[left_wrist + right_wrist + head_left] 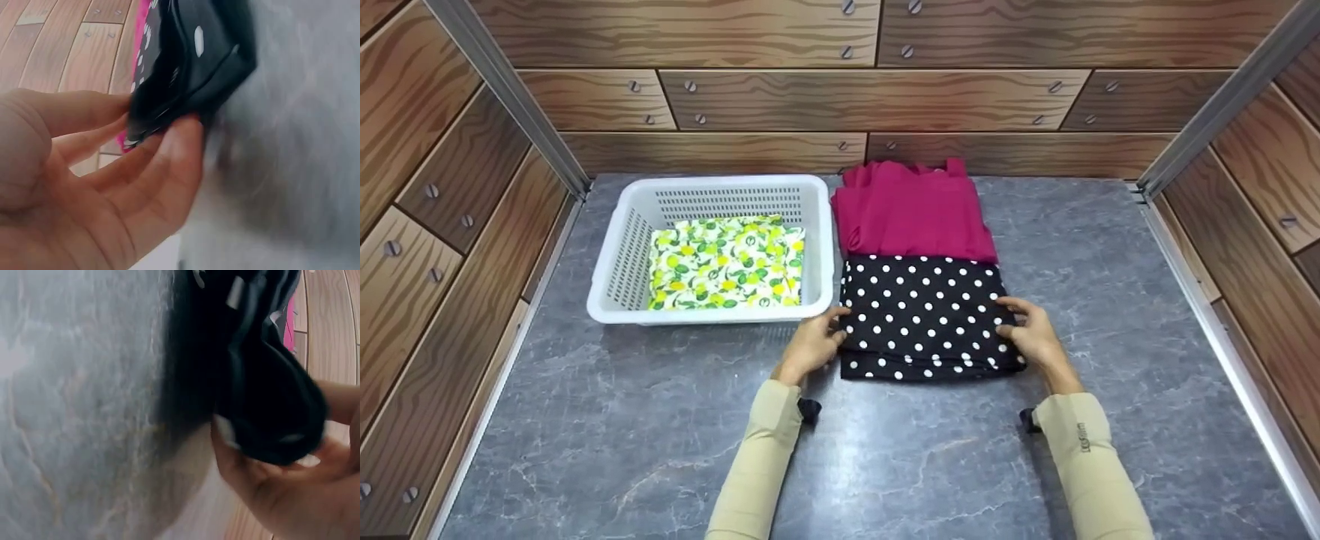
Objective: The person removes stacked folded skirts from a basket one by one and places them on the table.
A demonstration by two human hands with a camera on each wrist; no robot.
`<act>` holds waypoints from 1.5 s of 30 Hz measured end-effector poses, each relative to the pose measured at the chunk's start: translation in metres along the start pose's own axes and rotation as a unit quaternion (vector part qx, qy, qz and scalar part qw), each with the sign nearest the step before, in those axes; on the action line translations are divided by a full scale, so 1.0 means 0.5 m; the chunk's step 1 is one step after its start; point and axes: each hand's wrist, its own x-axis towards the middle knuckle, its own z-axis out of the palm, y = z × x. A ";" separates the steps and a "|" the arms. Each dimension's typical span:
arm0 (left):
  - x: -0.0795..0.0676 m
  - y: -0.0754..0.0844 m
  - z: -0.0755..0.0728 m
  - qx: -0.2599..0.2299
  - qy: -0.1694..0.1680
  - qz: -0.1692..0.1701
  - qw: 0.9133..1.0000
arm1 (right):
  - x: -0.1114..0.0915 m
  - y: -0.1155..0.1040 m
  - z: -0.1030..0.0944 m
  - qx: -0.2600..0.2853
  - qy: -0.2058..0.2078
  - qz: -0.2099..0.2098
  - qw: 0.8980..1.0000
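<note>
A folded black garment with white polka dots (pixel 922 311) lies on the grey marbled table, its near edge showing stacked layers. My left hand (pixel 813 345) grips its left side; in the left wrist view, the fingers (pixel 180 152) curl under the dark folded edge. On the opposite side, my right hand (pixel 1035 337) holds the right edge, and in the right wrist view its fingers (pixel 239 467) wrap round the fold. A folded magenta garment (pixel 915 214) lies directly behind, meeting the far edge of the dotted one. Whether one overlaps the other is hard to tell.
Left of the garments stands a white plastic basket (pixel 598 289) with slotted walls. Inside it lies a folded lemon-print cloth (pixel 727 262). The basket's right rim is close to my left hand. Wood-patterned panels (pixel 780 97) enclose the table at the back and sides.
</note>
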 end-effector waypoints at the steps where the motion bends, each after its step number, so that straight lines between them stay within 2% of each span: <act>1: -0.004 0.004 -0.005 0.017 -0.002 0.009 1.000 | 0.001 -0.005 -0.001 -0.012 0.011 0.004 1.000; 4: -0.017 0.021 -0.020 0.074 -0.023 0.046 0.996 | 0.003 -0.024 0.001 -0.043 0.058 0.001 0.997; 8: -0.039 0.046 -0.045 0.104 -0.096 0.087 0.986 | 0.009 -0.052 0.011 -0.079 0.117 -0.021 0.990; 11: -0.053 0.058 -0.069 0.092 -0.139 0.111 0.980 | 0.015 -0.074 0.025 -0.084 0.141 -0.049 0.985; 14: -0.064 0.065 -0.103 0.050 -0.149 0.125 0.980 | 0.025 -0.099 0.045 -0.054 0.142 -0.077 0.985; 16: -0.067 0.066 -0.129 0.022 -0.128 0.128 0.983 | 0.035 -0.120 0.060 -0.033 0.133 -0.095 0.986; 20: -0.069 0.062 -0.180 0.000 -0.051 0.149 0.988 | 0.055 -0.170 0.088 -0.005 0.108 -0.133 0.985; 22: -0.069 0.057 -0.202 0.005 -0.013 0.160 0.987 | 0.062 -0.195 0.101 -0.003 0.095 -0.147 0.985; 26: -0.069 0.041 -0.240 0.027 0.032 0.161 0.986 | 0.071 -0.237 0.126 0.005 0.061 -0.153 0.986; 29: -0.070 0.025 -0.262 0.044 0.052 0.155 0.986 | 0.077 -0.259 0.146 0.014 0.036 -0.157 0.987; 35: -0.074 0.005 -0.303 0.045 0.067 0.133 0.988 | 0.086 -0.290 0.174 0.029 0.001 -0.158 0.987; 41: -0.075 -0.012 -0.340 0.057 0.101 0.115 0.987 | 0.091 -0.318 0.194 0.044 -0.018 -0.164 0.985; 45: -0.075 -0.026 -0.358 0.066 0.108 0.101 0.987 | 0.097 -0.331 0.210 0.046 -0.028 -0.179 0.982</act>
